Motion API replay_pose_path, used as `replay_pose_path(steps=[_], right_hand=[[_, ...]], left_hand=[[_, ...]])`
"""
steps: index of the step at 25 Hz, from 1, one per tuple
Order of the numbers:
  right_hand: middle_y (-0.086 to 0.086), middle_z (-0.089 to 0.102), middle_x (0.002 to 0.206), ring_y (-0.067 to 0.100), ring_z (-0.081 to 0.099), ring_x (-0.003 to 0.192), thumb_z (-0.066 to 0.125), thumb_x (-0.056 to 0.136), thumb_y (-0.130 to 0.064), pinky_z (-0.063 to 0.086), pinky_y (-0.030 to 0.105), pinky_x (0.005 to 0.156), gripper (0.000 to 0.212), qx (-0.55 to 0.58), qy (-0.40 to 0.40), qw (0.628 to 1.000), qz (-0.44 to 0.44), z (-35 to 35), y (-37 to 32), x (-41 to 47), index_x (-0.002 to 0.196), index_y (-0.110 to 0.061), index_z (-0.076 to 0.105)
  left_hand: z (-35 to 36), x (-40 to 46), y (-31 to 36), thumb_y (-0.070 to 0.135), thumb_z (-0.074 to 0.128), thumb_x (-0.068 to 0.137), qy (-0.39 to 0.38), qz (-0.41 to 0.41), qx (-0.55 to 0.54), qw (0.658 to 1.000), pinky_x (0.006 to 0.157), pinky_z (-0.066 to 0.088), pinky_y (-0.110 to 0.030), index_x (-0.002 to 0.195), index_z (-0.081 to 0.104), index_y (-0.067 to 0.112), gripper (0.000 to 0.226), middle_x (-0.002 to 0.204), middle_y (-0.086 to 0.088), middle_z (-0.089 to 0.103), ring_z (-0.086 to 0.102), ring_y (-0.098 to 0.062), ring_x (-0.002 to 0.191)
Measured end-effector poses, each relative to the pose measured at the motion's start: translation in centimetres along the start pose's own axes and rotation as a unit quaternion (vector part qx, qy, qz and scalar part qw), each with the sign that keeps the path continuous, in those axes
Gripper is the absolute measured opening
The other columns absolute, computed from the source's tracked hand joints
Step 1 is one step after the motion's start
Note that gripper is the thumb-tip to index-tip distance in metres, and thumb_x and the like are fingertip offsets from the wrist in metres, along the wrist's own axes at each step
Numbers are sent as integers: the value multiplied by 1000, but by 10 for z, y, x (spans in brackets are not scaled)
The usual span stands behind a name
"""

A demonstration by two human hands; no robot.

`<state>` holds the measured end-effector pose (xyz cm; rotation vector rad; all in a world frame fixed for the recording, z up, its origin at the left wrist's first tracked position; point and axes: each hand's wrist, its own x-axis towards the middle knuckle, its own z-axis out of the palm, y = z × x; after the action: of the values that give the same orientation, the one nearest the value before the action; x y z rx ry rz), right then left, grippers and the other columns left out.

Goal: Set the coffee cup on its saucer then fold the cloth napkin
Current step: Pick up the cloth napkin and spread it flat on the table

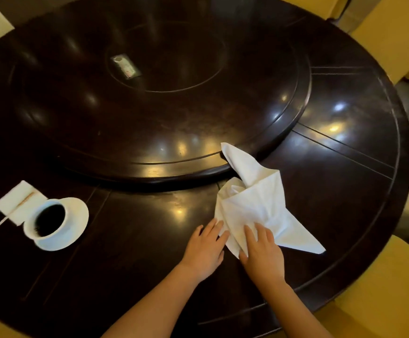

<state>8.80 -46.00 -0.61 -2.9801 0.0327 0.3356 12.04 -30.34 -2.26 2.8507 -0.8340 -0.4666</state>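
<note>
Both hands on the white napkin, the coffee cup standing on its saucer off to the left.

The cloth napkin [257,203] lies partly folded on the dark round table [344,167], its far point resting against the rim of the raised turntable [149,106]. The left hand [204,250] lies flat at the napkin's near-left edge, fingers loosely spread, fingertips touching the cloth. The right hand [263,252] presses palm-down on the near corner, fingers apart; what lies under its palm is hidden. The coffee cup [47,222], full of dark liquid and blurred, sits on the saucer [76,215], well apart from the napkin. Just beyond it a white folded pad [15,201] carries a thin stick [6,219]. A small card [125,67] at the turntable's centre is unreadable. Yellow chairs [381,289] are cut off at the edges.
</note>
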Motion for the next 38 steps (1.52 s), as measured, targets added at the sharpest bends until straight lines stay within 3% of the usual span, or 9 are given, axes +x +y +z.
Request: replay_pose_path(steps=[4, 7, 10, 14, 20, 24, 28, 32, 38], right_hand=[[8, 57, 79, 24, 56, 74, 65, 78, -13, 36, 22, 44, 15, 112, 35, 992, 47, -1, -3, 6, 70, -8, 53], [10, 52, 69, 21, 49, 64, 47, 90, -13, 32, 26, 51, 25, 302, 33, 939, 162, -13, -1, 11, 67, -3, 48], [6, 55, 71, 17, 53, 62, 46, 91, -12, 38, 22, 52, 3, 408, 44, 895, 175, -42, -10, 10, 93, -14, 48], [-9, 48, 98, 15, 57, 79, 39, 94, -8, 47, 23, 61, 34, 347, 79, 934, 24, -78, -29, 5, 120, -30, 41], [-20, 48, 85, 2, 51, 77, 44, 80, -49, 42, 21, 60, 33, 282, 129, 939, -150, -138, -64, 7, 84, -26, 67], [1, 54, 97, 17, 48, 97, 54, 80, -41, 47, 33, 75, 29, 194, 236, 917, -256, -183, -84, 17, 74, -15, 67], [-5, 62, 85, 16, 58, 91, 56, 84, -36, 34, 33, 98, 24, 175, 233, 898, -331, -227, -94, 25, 76, -15, 66], [-15, 49, 61, 3, 50, 61, 68, 82, -26, 34, 18, 59, 21, 212, 119, 926, -289, -250, -91, 21, 67, -26, 54], [-21, 58, 67, -9, 55, 62, 67, 81, -12, 40, 6, 58, 12, 88, -143, 951, -261, -250, -57, 40, 80, -23, 71]], left_hand=[[6, 11, -1, 15, 78, 64, 48, 19, -6, 999, 71, 54, -33, 100, 67, 18, 38, 105, -4, 63, 60, -25, 101], [-9, 19, -5, 8, 56, 83, 47, 3, -7, 999, 80, 45, -35, 104, 62, 14, 23, 105, -5, 59, 53, -25, 104], [-31, 14, -17, 13, 49, 91, 110, -15, -97, 989, 81, 41, -29, 97, 64, 15, 17, 99, -1, 63, 54, -19, 98], [-80, -14, -35, 14, 54, 89, 160, -78, -304, 936, 67, 43, -19, 89, 62, 18, 9, 87, 6, 63, 56, -6, 82], [-173, -54, -63, 7, 57, 89, 291, -88, -399, 865, 64, 42, -11, 84, 64, 17, 14, 77, 7, 63, 57, -3, 75], [-227, -80, -85, 11, 58, 88, 357, -84, -362, 857, 60, 44, -12, 80, 65, 17, 12, 75, 4, 64, 59, -5, 72], [-241, -107, -121, 12, 64, 85, 278, -83, -220, 931, 66, 47, -17, 81, 68, 18, 8, 76, 7, 64, 59, -2, 74], [-233, -133, -155, 12, 66, 85, 185, -108, -202, 956, 73, 53, -32, 82, 71, 18, 9, 80, 4, 68, 62, -6, 77], [-269, -140, -179, 14, 65, 86, 10, -119, -206, 971, 74, 54, -20, 84, 75, 23, 14, 83, 10, 70, 64, 1, 80]])
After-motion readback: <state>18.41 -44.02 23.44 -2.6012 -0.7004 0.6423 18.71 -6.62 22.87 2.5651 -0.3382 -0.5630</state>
